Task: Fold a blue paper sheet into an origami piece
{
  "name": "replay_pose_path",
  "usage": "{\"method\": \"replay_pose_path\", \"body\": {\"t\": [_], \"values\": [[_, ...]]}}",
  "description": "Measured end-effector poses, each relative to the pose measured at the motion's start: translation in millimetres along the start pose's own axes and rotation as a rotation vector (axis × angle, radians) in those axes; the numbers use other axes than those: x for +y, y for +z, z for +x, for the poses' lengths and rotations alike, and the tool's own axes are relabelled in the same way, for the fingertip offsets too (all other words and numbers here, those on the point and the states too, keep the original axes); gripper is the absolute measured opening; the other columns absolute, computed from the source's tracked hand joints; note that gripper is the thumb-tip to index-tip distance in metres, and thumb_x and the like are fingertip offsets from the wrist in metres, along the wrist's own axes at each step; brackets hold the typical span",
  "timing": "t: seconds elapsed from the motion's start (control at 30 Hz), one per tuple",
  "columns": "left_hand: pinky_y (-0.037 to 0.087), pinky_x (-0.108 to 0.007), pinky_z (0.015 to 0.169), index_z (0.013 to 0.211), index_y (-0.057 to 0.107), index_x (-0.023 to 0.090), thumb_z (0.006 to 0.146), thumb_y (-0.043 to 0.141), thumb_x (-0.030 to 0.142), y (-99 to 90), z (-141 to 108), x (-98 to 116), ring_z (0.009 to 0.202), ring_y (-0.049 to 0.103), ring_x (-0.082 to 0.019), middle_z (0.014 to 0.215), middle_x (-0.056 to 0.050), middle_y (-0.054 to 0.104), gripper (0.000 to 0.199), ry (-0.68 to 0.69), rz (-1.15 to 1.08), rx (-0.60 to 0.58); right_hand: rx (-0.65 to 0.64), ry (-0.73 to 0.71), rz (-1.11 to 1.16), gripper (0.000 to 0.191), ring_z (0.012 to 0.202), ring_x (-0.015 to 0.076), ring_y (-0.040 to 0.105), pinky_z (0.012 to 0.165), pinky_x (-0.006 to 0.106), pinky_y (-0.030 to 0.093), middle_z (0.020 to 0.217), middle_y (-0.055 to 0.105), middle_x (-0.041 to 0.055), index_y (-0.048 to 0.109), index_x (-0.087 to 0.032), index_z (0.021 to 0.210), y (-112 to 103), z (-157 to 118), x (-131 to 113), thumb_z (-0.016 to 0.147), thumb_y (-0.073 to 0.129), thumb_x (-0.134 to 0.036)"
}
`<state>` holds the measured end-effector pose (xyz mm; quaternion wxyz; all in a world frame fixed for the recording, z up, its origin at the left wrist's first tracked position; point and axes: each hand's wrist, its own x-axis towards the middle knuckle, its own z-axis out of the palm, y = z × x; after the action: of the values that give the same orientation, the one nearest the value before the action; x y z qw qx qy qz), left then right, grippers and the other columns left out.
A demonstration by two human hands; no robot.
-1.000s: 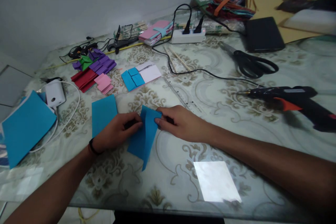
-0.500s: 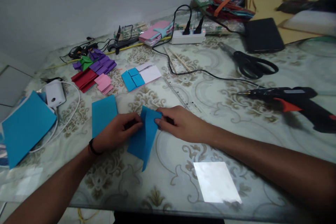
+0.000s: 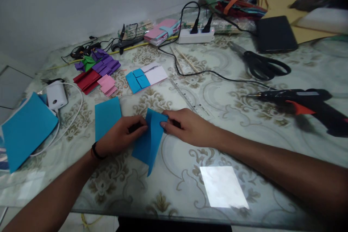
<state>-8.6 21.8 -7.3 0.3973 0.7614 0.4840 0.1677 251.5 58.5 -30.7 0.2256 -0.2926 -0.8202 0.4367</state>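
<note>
A blue sheet of paper with a lengthwise crease is held between my two hands, tilted over the table. My left hand, a dark band at its wrist, pinches the paper's left edge. At the upper right edge, my right hand grips it between thumb and forefinger. Another blue paper piece lies flat just behind my left hand, partly covered by it. Farther back are small folded blue pieces beside white paper.
Folded red, pink and purple paper lie back left. Larger blue sheets and a white power bank are at left. Scissors, a glue gun and a power strip with a trailing cord stand right and back.
The hands and the blue paper hold almost the same pose. Only the view has shifted slightly.
</note>
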Motion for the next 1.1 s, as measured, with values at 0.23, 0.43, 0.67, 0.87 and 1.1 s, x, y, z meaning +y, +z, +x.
{"method": "replay_pose_path", "body": {"t": [0.23, 0.43, 0.67, 0.87, 1.1], "values": [[0.043, -0.026, 0.066, 0.091, 0.067, 0.018, 0.105, 0.057, 0.037, -0.7, -0.6, -0.7, 0.072, 0.056, -0.014, 0.080, 0.000, 0.065, 0.025, 0.031, 0.007, 0.000, 0.004, 0.016, 0.003, 0.032, 0.061, 0.0112, 0.051, 0.063, 0.025, 0.035, 0.068, 0.059, -0.0006, 0.055, -0.018, 0.080, 1.0, 0.0, 0.0, 0.104, 0.051, -0.039], [0.043, -0.026, 0.065, 0.091, 0.067, 0.017, 0.105, 0.057, 0.036, -1.1, 0.4, 0.2, 0.070, 0.055, -0.013, 0.079, 0.001, 0.064, 0.025, 0.030, 0.013, -0.008, -0.005, 0.028, 0.004, 0.032, 0.061, 0.0107, 0.051, 0.061, 0.024, 0.036, 0.068, 0.059, -0.0011, 0.055, -0.018, 0.081, 0.0, -0.2, -0.5, 0.104, 0.051, -0.040], [0.044, -0.026, 0.066, 0.091, 0.067, 0.017, 0.104, 0.058, 0.038, -0.7, 0.5, 0.1, 0.071, 0.056, -0.014, 0.080, 0.001, 0.065, 0.026, 0.015, 0.019, -0.002, 0.004, 0.027, -0.006, 0.031, 0.061, 0.0104, 0.051, 0.061, 0.024, 0.036, 0.067, 0.059, -0.0011, 0.055, -0.018, 0.081, 0.5, -0.4, -1.3, 0.103, 0.051, -0.038], [0.044, -0.026, 0.066, 0.091, 0.066, 0.017, 0.104, 0.057, 0.038, -1.1, 0.8, 2.6, 0.072, 0.057, -0.014, 0.081, 0.000, 0.066, 0.026, 0.015, 0.019, -0.006, -0.001, 0.036, -0.001, 0.032, 0.062, 0.0110, 0.052, 0.062, 0.025, 0.036, 0.068, 0.059, -0.0006, 0.056, -0.018, 0.081, -0.2, -1.0, -1.0, 0.103, 0.051, -0.039], [0.043, -0.026, 0.065, 0.091, 0.067, 0.017, 0.104, 0.057, 0.039, -0.7, 1.0, -0.6, 0.071, 0.055, -0.014, 0.079, 0.000, 0.064, 0.027, 0.024, 0.013, -0.006, -0.008, 0.042, 0.006, 0.031, 0.063, 0.0117, 0.052, 0.062, 0.025, 0.036, 0.070, 0.063, 0.0007, 0.057, -0.018, 0.082, -0.4, -1.6, -1.4, 0.104, 0.050, -0.040]]}}
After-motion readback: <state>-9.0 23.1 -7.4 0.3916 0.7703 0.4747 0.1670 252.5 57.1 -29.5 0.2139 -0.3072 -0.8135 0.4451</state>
